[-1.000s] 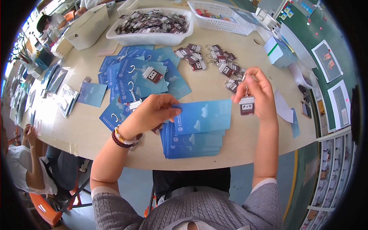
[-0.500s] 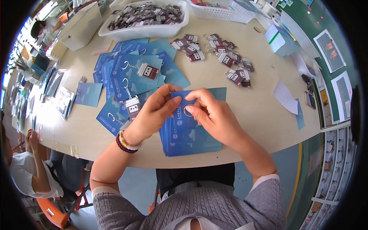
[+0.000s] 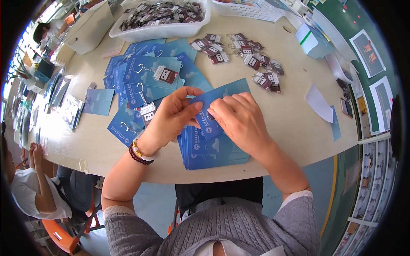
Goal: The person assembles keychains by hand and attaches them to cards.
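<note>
My left hand [image 3: 168, 114] pinches the left edge of a blue card [image 3: 232, 88] printed with pale clouds, holding it tilted above a stack of similar cards [image 3: 220, 155]. At the card's face, the closed fingers of my right hand [image 3: 243, 121] grip a metal key ring [image 3: 209, 115]; most of the ring is hidden by the fingers. Left of my hands, more blue cards lie in an overlapping pile, some with a keychain [image 3: 165, 74] on top. Another keychain [image 3: 147, 112], with a chain and a flat charm, rests beside my left wrist.
A white bin [image 3: 160, 30] heaped with keychains stands at the back. Loose keychains [image 3: 252, 62] lie in clusters at the right centre. A white basket [image 3: 250, 13], a light-blue box [image 3: 314, 42] and a curled white paper [image 3: 319, 104] are farther right. A seated person [image 3: 40, 192] is at left.
The card has risen and turned, its right end now higher and away from the stack. My right fingers have closed further over the ring, and the hand has rolled knuckles-up.
</note>
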